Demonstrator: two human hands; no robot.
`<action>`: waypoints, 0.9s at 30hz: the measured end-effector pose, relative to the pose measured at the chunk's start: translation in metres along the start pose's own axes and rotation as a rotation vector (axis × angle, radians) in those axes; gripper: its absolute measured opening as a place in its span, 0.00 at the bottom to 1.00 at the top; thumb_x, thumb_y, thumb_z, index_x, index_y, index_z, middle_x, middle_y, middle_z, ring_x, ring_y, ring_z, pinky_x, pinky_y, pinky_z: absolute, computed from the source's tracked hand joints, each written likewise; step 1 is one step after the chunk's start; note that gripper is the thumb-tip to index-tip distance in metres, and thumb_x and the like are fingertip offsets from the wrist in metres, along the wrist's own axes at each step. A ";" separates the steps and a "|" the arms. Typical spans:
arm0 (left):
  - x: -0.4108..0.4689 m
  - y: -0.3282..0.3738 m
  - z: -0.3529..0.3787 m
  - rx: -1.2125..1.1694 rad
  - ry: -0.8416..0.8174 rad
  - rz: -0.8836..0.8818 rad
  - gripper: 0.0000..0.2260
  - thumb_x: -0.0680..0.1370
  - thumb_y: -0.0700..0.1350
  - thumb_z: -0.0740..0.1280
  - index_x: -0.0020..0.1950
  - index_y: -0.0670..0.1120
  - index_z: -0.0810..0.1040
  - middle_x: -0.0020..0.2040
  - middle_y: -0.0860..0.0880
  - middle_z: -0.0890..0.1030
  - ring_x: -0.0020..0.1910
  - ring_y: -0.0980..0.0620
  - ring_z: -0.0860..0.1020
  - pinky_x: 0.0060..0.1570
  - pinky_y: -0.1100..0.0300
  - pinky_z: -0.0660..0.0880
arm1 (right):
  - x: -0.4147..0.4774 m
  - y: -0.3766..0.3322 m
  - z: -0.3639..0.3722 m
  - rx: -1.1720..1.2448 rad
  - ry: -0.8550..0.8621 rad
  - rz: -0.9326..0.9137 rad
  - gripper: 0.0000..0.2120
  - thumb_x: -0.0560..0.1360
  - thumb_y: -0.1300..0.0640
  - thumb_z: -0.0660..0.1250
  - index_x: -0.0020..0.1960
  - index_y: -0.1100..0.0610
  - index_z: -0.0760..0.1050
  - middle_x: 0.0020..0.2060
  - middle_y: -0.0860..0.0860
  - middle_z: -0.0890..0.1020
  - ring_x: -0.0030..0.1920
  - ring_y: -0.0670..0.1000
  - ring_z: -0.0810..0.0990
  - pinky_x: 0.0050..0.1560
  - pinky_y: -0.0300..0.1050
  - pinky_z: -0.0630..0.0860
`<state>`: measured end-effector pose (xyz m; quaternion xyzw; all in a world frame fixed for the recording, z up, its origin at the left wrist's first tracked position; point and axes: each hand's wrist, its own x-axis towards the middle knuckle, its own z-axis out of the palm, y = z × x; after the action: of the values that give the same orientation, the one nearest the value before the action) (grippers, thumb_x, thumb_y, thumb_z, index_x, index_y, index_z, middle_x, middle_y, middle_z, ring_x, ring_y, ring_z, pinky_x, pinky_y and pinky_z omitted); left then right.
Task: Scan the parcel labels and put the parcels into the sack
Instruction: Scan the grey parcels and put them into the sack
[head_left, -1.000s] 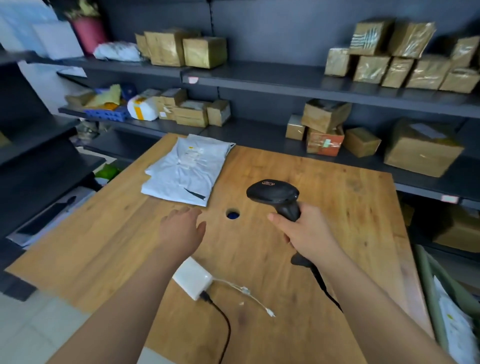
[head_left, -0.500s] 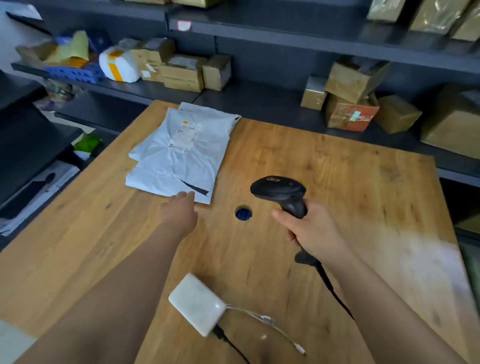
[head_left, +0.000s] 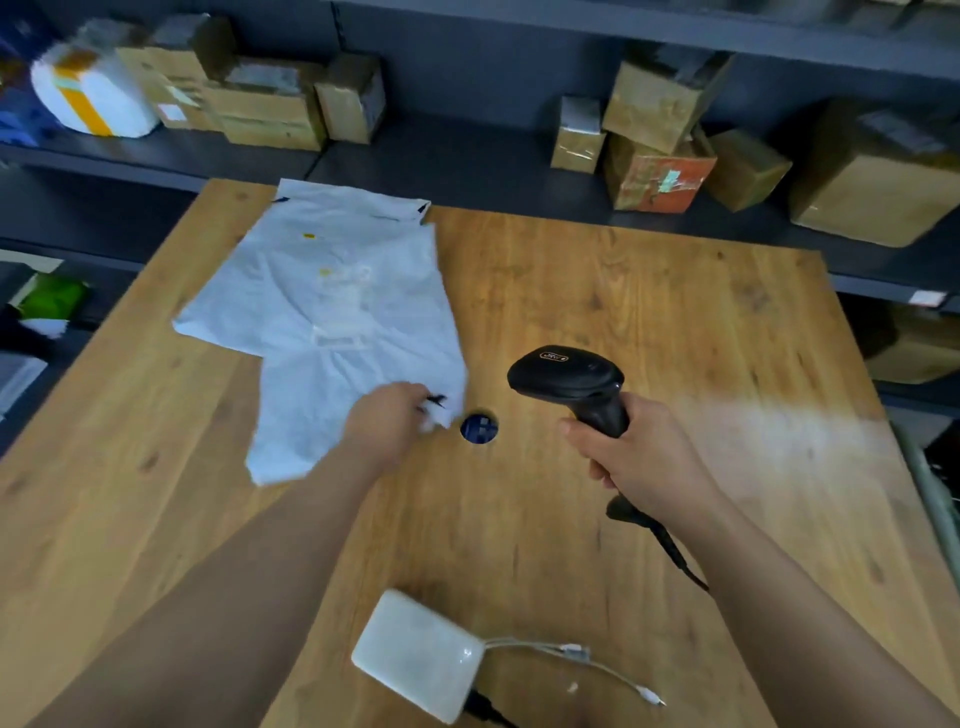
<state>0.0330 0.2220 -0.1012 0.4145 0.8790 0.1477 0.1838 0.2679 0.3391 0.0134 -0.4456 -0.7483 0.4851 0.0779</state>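
The left hand (head_left: 387, 423) pinches the near right corner of a white poly-mailer parcel (head_left: 332, 312), its fingers curled over the edge (motion blur softens the fingertips). The right hand (head_left: 641, 457) is clenched round the grip of a black barcode scanner (head_left: 569, 376), held above the tabletop (head_left: 649, 312) with its head turned left toward the parcel. The parcel lies on the far left part of the tabletop, stretching away from the left hand and left of the scanner. Between the two hands is a round cable hole (head_left: 479, 427), blue inside.

A pale label (head_left: 340, 332) on the parcel is too blurred to read, and so is the small badge on the scanner's head. Nearer the person, a white power bank (head_left: 418, 652) lies between the forearms, with a white cable (head_left: 571, 654) trailing right. Behind the tabletop, dark shelves (head_left: 441, 156) carry taped cardboard boxes (head_left: 660, 135) and a white bundle with yellow tape (head_left: 93, 98).
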 end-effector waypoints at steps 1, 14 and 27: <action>-0.015 0.016 0.006 -0.090 -0.079 0.066 0.05 0.75 0.44 0.65 0.46 0.49 0.81 0.44 0.50 0.81 0.47 0.48 0.79 0.45 0.54 0.75 | -0.001 0.000 0.000 0.002 0.004 0.005 0.07 0.74 0.50 0.70 0.43 0.53 0.76 0.30 0.52 0.79 0.27 0.43 0.77 0.37 0.50 0.78; -0.003 -0.021 -0.005 -0.311 0.053 -0.528 0.47 0.70 0.55 0.74 0.77 0.45 0.48 0.74 0.39 0.59 0.73 0.39 0.60 0.70 0.45 0.60 | -0.004 -0.005 0.008 -0.018 0.007 0.013 0.15 0.74 0.53 0.70 0.45 0.66 0.76 0.28 0.56 0.78 0.22 0.43 0.72 0.30 0.42 0.72; 0.040 0.013 -0.014 -0.940 0.139 -0.605 0.44 0.64 0.49 0.81 0.74 0.44 0.63 0.69 0.48 0.72 0.65 0.45 0.73 0.56 0.53 0.75 | -0.003 -0.009 -0.006 0.049 0.059 0.080 0.10 0.73 0.51 0.71 0.43 0.57 0.75 0.29 0.57 0.77 0.23 0.43 0.74 0.28 0.47 0.74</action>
<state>0.0122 0.2601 -0.0912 0.0067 0.8084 0.4911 0.3244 0.2676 0.3401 0.0242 -0.4872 -0.7152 0.4927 0.0913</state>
